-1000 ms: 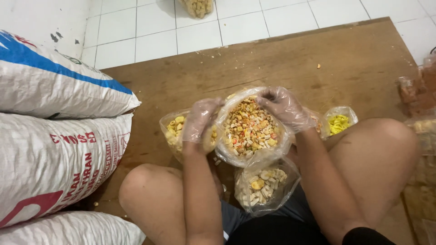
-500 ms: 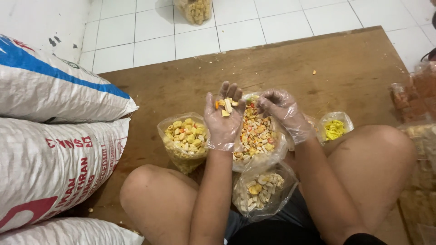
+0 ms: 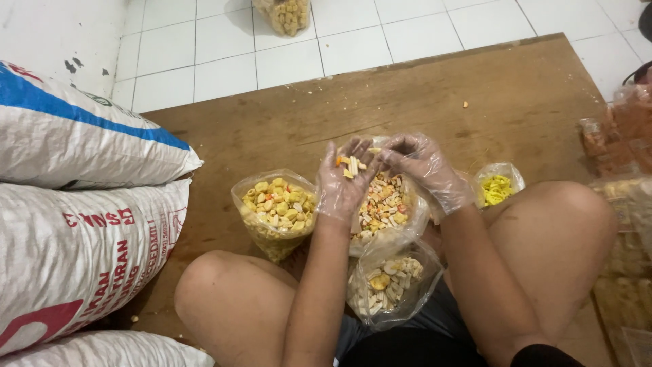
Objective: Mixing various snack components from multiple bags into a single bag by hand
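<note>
Both hands wear thin clear plastic gloves. My left hand [image 3: 343,180] is raised palm up over a clear bag of mixed orange and white snack pieces [image 3: 384,207] and cups a few pale and orange pieces. My right hand [image 3: 424,166] hovers beside it over the same bag, fingertips pinched at the pieces in the left palm. A bag of yellow puffed snacks [image 3: 278,207] stands left of the mixed bag. Another bag of pale snacks [image 3: 387,285] lies between my knees. A small bag of bright yellow bits [image 3: 498,187] sits by my right knee.
I sit on a brown wooden board [image 3: 407,88] over a white tiled floor. Stacked white woven sacks [image 3: 81,204] lie at the left. A clear bag of snacks [image 3: 285,13] stands at the far edge. More packed snack bags [image 3: 621,136] are piled at the right.
The hands let go of the mixed bag's rim. My left hand rose palm up with pieces in it, and my right hand moved over to it.
</note>
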